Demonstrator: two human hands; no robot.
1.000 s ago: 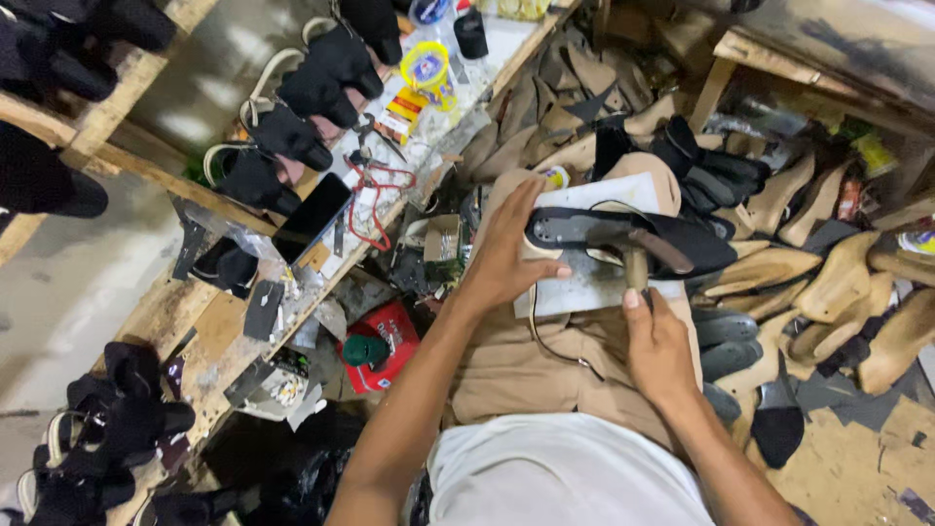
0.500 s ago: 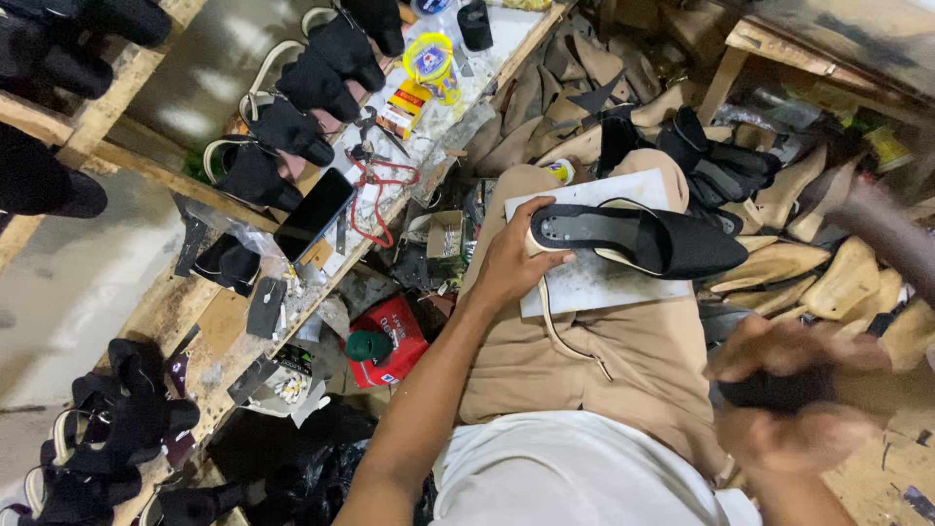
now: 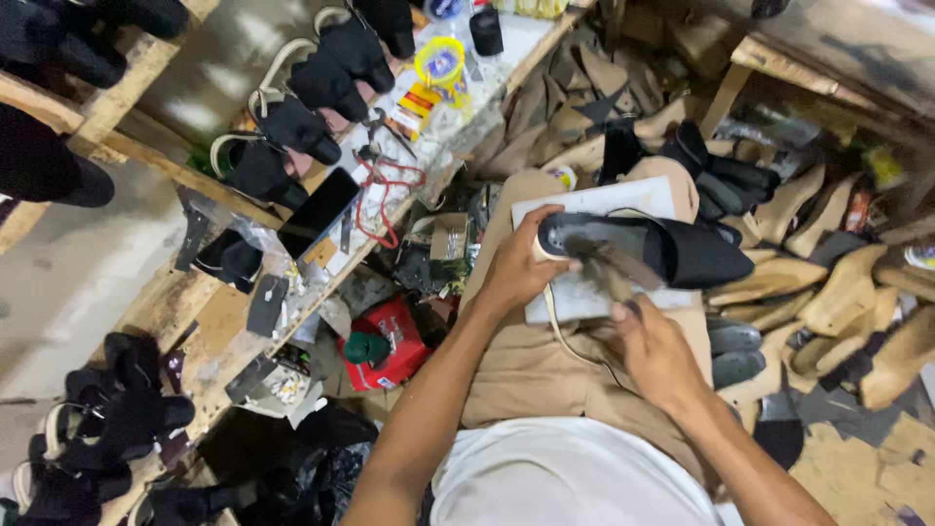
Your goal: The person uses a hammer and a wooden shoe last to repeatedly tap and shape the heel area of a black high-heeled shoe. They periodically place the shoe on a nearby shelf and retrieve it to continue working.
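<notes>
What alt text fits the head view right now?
Seated person's left hand steadies a black shoe on a white board over the lap; right hand swings a blurred hammer at it. Cluttered wooden workbench on the left.

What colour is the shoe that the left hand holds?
Black; the shoe shows best in the head view, lying on a white board.

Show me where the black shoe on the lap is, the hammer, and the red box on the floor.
black shoe [image 3: 682, 253], head view, on its dark upper.
hammer [image 3: 606, 265], head view, on the blurred head over the shoe.
red box [image 3: 394, 341], head view, on its red top face.
</notes>
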